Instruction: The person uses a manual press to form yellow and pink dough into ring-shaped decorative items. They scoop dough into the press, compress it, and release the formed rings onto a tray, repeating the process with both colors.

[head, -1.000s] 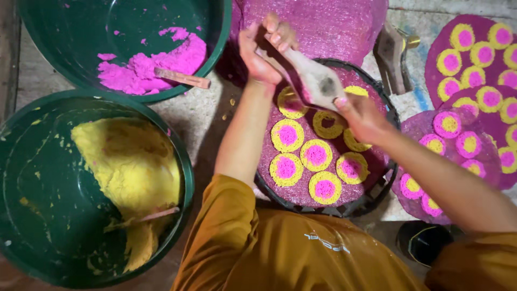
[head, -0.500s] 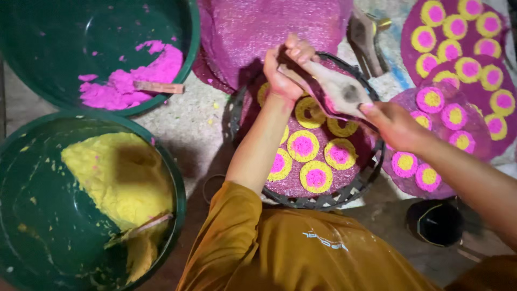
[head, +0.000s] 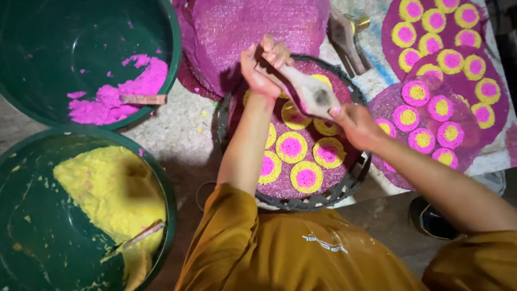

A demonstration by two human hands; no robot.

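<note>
Wooden mould [head: 309,92], pale and paddle-shaped with a dark round hollow in its face, held tilted above the round dark tray [head: 353,180], gripped at both ends. Left hand [head: 261,67] closed around the narrow handle end, fingers curled over it, wrist bent back. Right hand [head: 355,121] grasps the wider end, thumb on the top edge, fingers wrapped beneath; whether anything sits in the hollow cannot be told. Tray lined with a purple mesh sheet [head: 280,186] carrying round cakes [head: 306,177] with yellow rims and pink centres, laid in rows; the left forearm crosses over some of them. Beyond the tray, touching its far rim, a stack of bare purple mesh sheets [head: 253,27]. To the right, overlapping mesh rounds [head: 487,121] loaded with more yellow-and-pink cakes, just beside the tray. A second wooden tool [head: 344,35] lies near the tray's far right edge. On the left, two large dark green basins: upper basin [head: 54,43] holds a heap of pink dough [head: 118,97] with a small wooden stick [head: 142,99] lying on it; lower basin [head: 32,237] holds a mound of yellow dough [head: 107,188] with another stick [head: 142,235] at its near edge. Person wears a mustard-coloured shirt [head: 291,253]. Gritty pale floor [head: 183,134] speckled with crumbs between basins and tray.
</note>
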